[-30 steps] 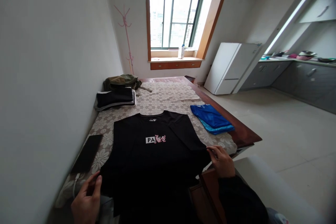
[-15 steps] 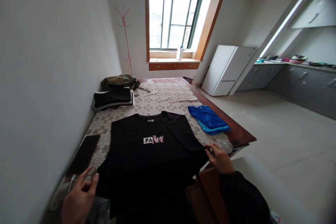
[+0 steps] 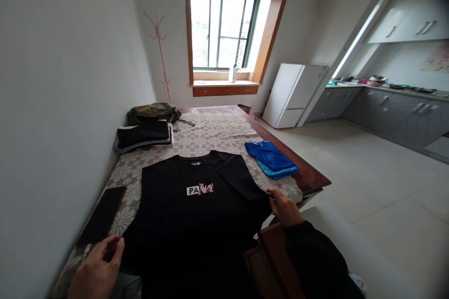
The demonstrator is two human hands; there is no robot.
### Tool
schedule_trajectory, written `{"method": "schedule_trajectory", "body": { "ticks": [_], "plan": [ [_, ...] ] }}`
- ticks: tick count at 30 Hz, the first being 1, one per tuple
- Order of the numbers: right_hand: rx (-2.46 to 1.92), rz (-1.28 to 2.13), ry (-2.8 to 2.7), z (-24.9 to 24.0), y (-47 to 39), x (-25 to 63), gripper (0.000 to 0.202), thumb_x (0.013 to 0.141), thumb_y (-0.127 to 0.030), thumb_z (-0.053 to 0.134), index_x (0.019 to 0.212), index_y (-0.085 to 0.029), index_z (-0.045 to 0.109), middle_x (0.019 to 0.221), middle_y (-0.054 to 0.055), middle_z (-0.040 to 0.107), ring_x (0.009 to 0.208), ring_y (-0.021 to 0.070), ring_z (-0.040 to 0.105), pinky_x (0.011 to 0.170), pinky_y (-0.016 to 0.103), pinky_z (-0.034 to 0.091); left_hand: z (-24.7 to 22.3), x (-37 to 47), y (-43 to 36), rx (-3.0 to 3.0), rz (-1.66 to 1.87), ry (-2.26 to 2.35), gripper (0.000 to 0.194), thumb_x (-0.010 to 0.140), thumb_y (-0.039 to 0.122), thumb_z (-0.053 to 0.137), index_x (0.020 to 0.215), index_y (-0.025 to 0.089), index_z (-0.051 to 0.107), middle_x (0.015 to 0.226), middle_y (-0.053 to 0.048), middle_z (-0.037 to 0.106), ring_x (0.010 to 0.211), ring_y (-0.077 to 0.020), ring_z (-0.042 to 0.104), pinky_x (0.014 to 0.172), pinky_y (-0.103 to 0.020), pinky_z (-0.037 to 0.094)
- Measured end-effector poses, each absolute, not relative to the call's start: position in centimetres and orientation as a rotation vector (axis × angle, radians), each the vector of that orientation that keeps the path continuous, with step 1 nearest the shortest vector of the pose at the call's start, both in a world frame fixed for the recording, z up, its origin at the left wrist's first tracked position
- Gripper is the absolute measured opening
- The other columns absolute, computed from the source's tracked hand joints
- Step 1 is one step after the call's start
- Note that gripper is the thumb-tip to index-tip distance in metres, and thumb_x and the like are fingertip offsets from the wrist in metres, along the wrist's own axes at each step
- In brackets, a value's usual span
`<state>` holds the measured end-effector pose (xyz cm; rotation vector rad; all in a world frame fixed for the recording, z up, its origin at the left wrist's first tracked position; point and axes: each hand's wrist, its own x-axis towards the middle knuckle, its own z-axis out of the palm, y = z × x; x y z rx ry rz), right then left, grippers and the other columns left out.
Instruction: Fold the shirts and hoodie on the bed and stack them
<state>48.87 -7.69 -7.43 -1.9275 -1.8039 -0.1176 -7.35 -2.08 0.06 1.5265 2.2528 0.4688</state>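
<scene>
Black T-shirt (image 3: pixel 196 215) held at both sides

The left hand (image 3: pixel 96 268) is what has changed: half a second ago its thumb and forefinger stood apart beside the cloth, and now their tips meet at the shirt's left edge and look clamped on it. The right hand (image 3: pixel 287 208) has kept its pinch on the opposite edge. With a hold on each side, the cloth could, I judge, be drawn or shifted evenly rather than dragged from one end. The view has also swung a little to the right, while the shirt has hardly moved on the bed cover (image 3: pixel 210 128).

The left hand comes in low from its own side, forefinger arched over to meet the thumb, with a small gap inside the curl. The right hand reaches in from the lower right, back of the hand upward, fingers pointing inward and its dark sleeve (image 3: pixel 315 252) running down behind it.

The shirt lies spread between the two grips, its neckline beyond them and its printed front facing up; the near part is too dark to read. Just past the left grip is a flat dark device (image 3: pixel 102 215). Beyond the right grip lie folded blue clothes (image 3: pixel 271 156), apart from the shirt. Farther out, past the left grip, sits a stack of folded dark clothes (image 3: pixel 143 134).
</scene>
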Motion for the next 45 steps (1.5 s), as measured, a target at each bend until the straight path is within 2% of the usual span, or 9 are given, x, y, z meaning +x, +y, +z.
{"method": "schedule_trajectory", "body": {
  "ticks": [8,14,20,26,29,33,36,39,45],
  "plan": [
    [-1.976,-0.133,-1.714,-7.4,-7.5,49.0,0.018,0.091,-0.02,0.046,0.099,-0.022,0.062,0.098,0.008,0.07,0.078,0.0232,0.069,0.072,0.036,0.054,-0.2,-7.2,-2.0,1.553,0.488,2.305,0.044,0.091,0.053,0.039,0.107,0.026,0.069,0.113,-0.01,0.073,0.081,-0.0257,0.069,0.07,-0.037,0.05],
    [-1.903,-0.044,-1.928,-6.4,-7.2,49.2,0.029,0.093,-0.019,0.046,0.115,-0.022,0.064,0.11,0.008,0.069,0.09,0.0237,0.071,0.076,0.035,0.056,0.5,-6.7,-1.8,1.666,0.513,2.209,0.042,0.091,0.052,0.046,0.121,0.03,0.066,0.127,-0.006,0.069,0.092,-0.0254,0.07,0.074,-0.036,0.048],
    [-1.852,-0.186,-2.052,-6.8,-7.0,49.4,0.044,0.088,-0.01,0.044,0.12,-0.024,0.07,0.108,0.009,0.071,0.095,0.024,0.069,0.081,0.035,0.057,-0.3,-6.8,-1.6,1.782,0.605,2.143,0.033,0.093,0.044,0.044,0.111,0.029,0.068,0.123,-0.004,0.071,0.089,-0.0232,0.07,0.072,-0.033,0.048],
    [-1.884,-0.232,-2.176,-6.2,-6.4,49.5,0.07,0.083,-0.007,0.048,0.149,-0.03,0.052,0.101,0.006,0.069,0.098,0.0237,0.064,0.078,0.032,0.057,-1.2,-6.9,-1.5,1.903,0.649,2.117,0.035,0.095,0.042,0.041,0.114,0.028,0.066,0.123,-0.006,0.071,0.098,-0.024,0.071,0.075,-0.032,0.049],
    [-1.873,-0.252,-2.199,-5.7,-6.0,49.2,0.069,0.083,-0.009,0.052,0.149,-0.029,0.053,0.108,0.007,0.069,0.103,0.0251,0.063,0.084,0.034,0.057,-1.1,-6.8,-1.2,1.959,0.587,2.066,0.043,0.094,0.045,0.042,0.129,0.03,0.063,0.131,-0.006,0.067,0.106,-0.0254,0.07,0.08,-0.033,0.05],
    [-1.846,-0.246,-2.224,-5.2,-5.4,48.4,0.058,0.083,-0.009,0.052,0.139,-0.024,0.063,0.117,0.011,0.069,0.109,0.028,0.062,0.094,0.042,0.056,-1.0,-6.8,-0.8,1.967,0.466,2.049,0.048,0.096,0.048,0.038,0.137,0.035,0.059,0.134,-0.003,0.065,0.099,-0.0232,0.071,0.074,-0.031,0.049],
    [-1.73,-0.2,-2.267,-5.2,-4.8,47.9,0.06,0.077,-0.005,0.05,0.134,-0.018,0.063,0.144,0.013,0.058,0.135,0.0314,0.051,0.11,0.049,0.049,-1.0,-6.7,-0.9,1.977,0.415,2.076,0.049,0.099,0.049,0.033,0.137,0.035,0.06,0.135,-0.002,0.064,0.098,-0.0225,0.071,0.072,-0.03,0.048],
    [-1.568,-0.078,-2.342,-5.9,-3.9,47.8,0.077,0.069,0.001,0.045,0.144,-0.015,0.054,0.16,0.011,0.043,0.15,0.0267,0.036,0.12,0.05,0.04,-1.2,-6.6,-1.1,2.001,0.426,2.12,0.049,0.1,0.048,0.031,0.138,0.034,0.06,0.134,-0.003,0.065,0.1,-0.0227,0.071,0.072,-0.03,0.047],
    [-1.419,-0.027,-2.492,-7.3,-2.9,48.6,0.096,0.069,0.006,0.038,0.159,-0.023,0.033,0.161,0.005,0.042,0.153,0.0226,0.031,0.124,0.052,0.035,-1.2,-6.7,-1.1,2.011,0.449,2.139,0.047,0.099,0.041,0.035,0.137,0.036,0.062,0.13,-0.002,0.067,0.093,-0.0196,0.071,0.069,-0.027,0.046]
  ]
}}
